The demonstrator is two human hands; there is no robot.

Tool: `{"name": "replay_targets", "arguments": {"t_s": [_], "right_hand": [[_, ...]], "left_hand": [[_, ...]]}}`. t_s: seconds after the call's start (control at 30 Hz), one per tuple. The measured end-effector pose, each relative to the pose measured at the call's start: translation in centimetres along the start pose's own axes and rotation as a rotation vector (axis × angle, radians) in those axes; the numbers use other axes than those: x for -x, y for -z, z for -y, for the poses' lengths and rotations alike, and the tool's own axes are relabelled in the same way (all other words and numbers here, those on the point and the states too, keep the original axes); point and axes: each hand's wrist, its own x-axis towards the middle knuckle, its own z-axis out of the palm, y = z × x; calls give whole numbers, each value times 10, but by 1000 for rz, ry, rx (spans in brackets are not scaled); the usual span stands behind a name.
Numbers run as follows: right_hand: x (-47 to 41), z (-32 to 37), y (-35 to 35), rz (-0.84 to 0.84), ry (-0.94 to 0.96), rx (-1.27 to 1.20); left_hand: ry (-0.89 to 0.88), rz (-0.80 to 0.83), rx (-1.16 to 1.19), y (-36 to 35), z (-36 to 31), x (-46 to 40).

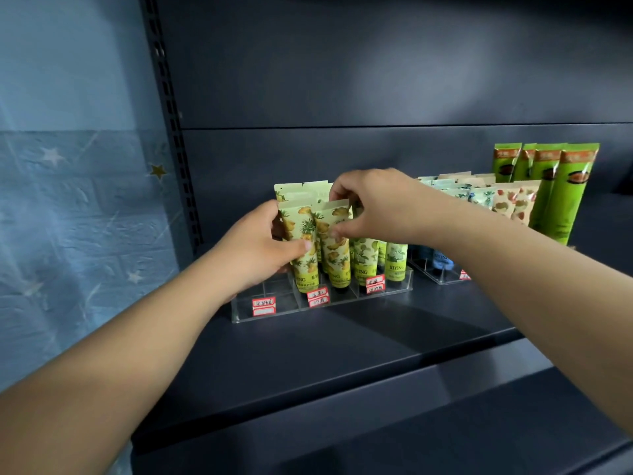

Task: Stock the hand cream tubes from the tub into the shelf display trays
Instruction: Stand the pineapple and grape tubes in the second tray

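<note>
A clear acrylic display tray [274, 315] with red price labels stands on the dark shelf. Its left front slot is bare; several yellow and green hand cream tubes stand upright in the others. My left hand [260, 252] grips a pineapple-print tube [303, 234] at the tray's left side, thumb across its front. My right hand [373, 204] pinches the crimped top of a yellow ginkgo-print tube [337, 252] right beside it. Both tubes stand cap down in the tray. The tub is out of view.
A second clear tray [442, 277] to the right holds blue and floral tubes. Tall green tubes [561, 193] stand at the far right. The shelf's back panel [376, 80] rises behind, a slotted upright [171, 108] at left, and the shelf's front edge [342, 406] runs below.
</note>
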Motion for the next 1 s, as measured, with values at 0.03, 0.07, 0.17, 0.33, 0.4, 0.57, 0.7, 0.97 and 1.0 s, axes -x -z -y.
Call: {"name": "replay_targets", "arguments": {"t_s": [0.03,0.07,0.17,0.33,0.4,0.57,0.7,0.97,1.0], "right_hand": [[0,0,0,-2,10,27],[-1,-1,0,-6,20,64],[-4,-4,2,-23,61,171],[-9,-5,11,19,89,247],[-11,-5,14,53,98,255],[-17,-5,20,127,71,195],[-20,-7,26,192,19,106],[-24,-13,27,230,19,81],[-24,-13,27,226,16,81]], "left_hand": [[2,-1,-5,1,0,0],[5,-3,-5,1,1,-1],[10,-6,-20,1,1,-1],[1,-2,-36,2,-2,-2],[0,-14,-33,2,-4,-2],[17,-31,-77,2,-6,-4],[4,-31,-97,3,-8,-6],[-9,-18,-60,6,-6,-5],[-7,-19,-53,6,-5,-5]]}}
